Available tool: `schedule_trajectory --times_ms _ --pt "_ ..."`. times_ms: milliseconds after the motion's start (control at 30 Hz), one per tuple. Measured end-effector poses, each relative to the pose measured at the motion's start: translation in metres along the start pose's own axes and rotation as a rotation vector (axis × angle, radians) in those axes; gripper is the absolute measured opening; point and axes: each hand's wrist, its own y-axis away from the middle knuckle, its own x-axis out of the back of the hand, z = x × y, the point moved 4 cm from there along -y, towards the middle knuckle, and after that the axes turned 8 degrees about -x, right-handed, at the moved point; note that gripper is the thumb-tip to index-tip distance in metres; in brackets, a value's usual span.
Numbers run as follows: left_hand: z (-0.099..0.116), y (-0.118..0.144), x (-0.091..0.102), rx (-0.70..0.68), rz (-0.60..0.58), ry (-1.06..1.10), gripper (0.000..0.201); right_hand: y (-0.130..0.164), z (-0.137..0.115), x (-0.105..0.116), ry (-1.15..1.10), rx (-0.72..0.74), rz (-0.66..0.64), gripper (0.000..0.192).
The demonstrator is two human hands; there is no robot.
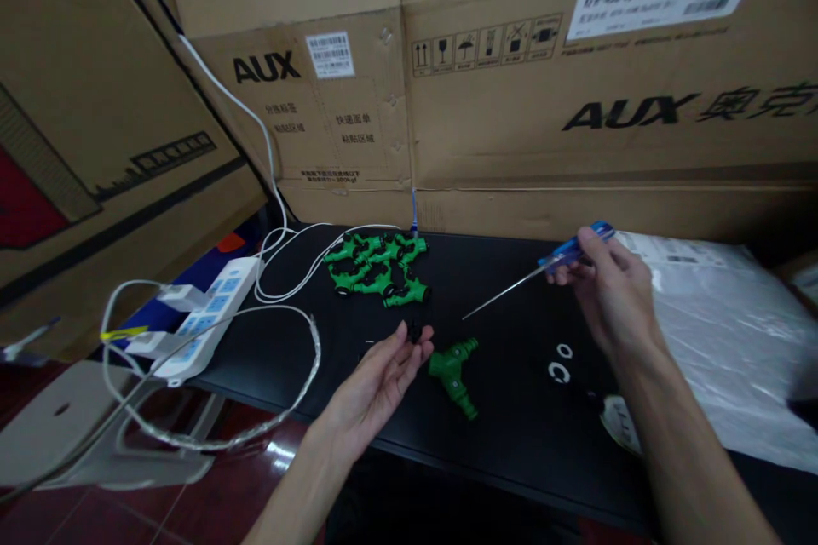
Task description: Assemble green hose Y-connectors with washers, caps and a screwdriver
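Between the fingertips of my left hand (389, 362) is a small black part (414, 330); its exact kind is too dark to make out. My right hand (610, 281) grips a screwdriver (568, 254) by its blue handle, the thin metal shaft pointing down and left. Just right of my left fingers a green Y-shaped hose connector (455, 370) lies on the black table (504, 417). Farther back sits a cluster of similar green connectors (377, 268) with black parts. Two white rings (560, 372) lie near my right forearm, one slightly behind the other.
On the left is a white power strip (214, 315) with plugged-in chargers and looping white cables (272, 306). Large cardboard boxes (486, 136) stand behind the table. White plastic wrapping (716, 341) covers the right side. A pale stool (57, 426) stands below at left.
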Motion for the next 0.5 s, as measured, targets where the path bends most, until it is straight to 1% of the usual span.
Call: schedule_trajectory --times_ms 67,133,200,233,333,367,433,500 --pt "-0.003 -0.002 0.001 0.011 -0.016 0.002 0.026 0.002 0.000 -0.001 0.005 -0.002 -0.005 0.034" --pt "-0.005 -0.006 0.004 -0.010 -0.049 -0.039 0.024 0.002 0.002 -0.002 0.011 0.004 -0.016 0.036" --pt "-0.004 -0.010 0.007 -0.081 -0.113 -0.140 0.012 0.003 0.004 -0.003 0.019 0.013 -0.027 0.037" --pt "-0.003 -0.012 0.008 -0.138 -0.156 -0.215 0.005 0.003 0.005 -0.004 0.023 0.018 -0.030 0.038" --pt "0.003 -0.016 0.009 -0.389 -0.272 -0.539 0.024 0.005 0.007 -0.005 0.036 0.033 -0.026 0.039" --pt "0.005 -0.016 0.008 -0.493 -0.290 -0.678 0.026 0.005 0.007 -0.005 0.037 0.042 -0.023 0.039" --pt "0.006 -0.014 0.004 -0.715 -0.310 -0.973 0.022 0.005 0.007 -0.005 0.034 0.064 -0.013 0.038" --pt "0.002 -0.011 -0.002 -0.912 -0.359 -1.214 0.019 0.004 0.006 -0.004 0.029 0.088 0.003 0.039"
